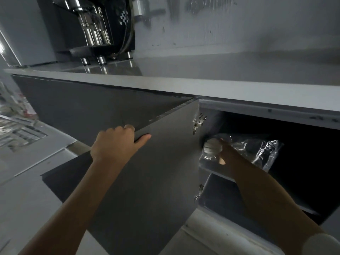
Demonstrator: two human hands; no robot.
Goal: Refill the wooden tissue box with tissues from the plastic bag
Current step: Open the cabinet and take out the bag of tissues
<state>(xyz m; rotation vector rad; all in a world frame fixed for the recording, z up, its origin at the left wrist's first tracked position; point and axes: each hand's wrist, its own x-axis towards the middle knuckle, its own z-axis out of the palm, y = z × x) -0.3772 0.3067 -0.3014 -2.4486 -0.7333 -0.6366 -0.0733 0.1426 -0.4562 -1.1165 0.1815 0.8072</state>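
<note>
Forearms, two, bare, entered from the bottom edge, nearest the camera.

Item 1: clear crinkled plastic bag (261,151), one, lay on the upper shelf inside the dark open cabinet (303,144), its long axis running left to right along the shelf, a pale rounded content showing at its left end. Whether that content was tissues could not be told. The bag lay forward and to the right of the person, well inside reach of the right arm only.

Item 2: right hand (225,153), one, reached into the cabinet and touched the bag's left end; fingers appeared curled into the plastic, but a firm hold could not be confirmed in the dark.

Item 3: left hand (117,142), one, closed over the top edge of the grey flat cabinet door (156,172), thumb on the inner face, holding it swung open. It stood well apart from the bag, with the door between.

Item 4: metal hinges, two, on the door's inner edge.

Item 5: glossy grey countertop (202,74), one, above the cabinet, bearing one black-and-chrome coffee machine (92,28) at the far left.

Wooden tissue box: none in view.

Judged next: bag drawn out rightward and toward the person by the nearer right hand.
</note>
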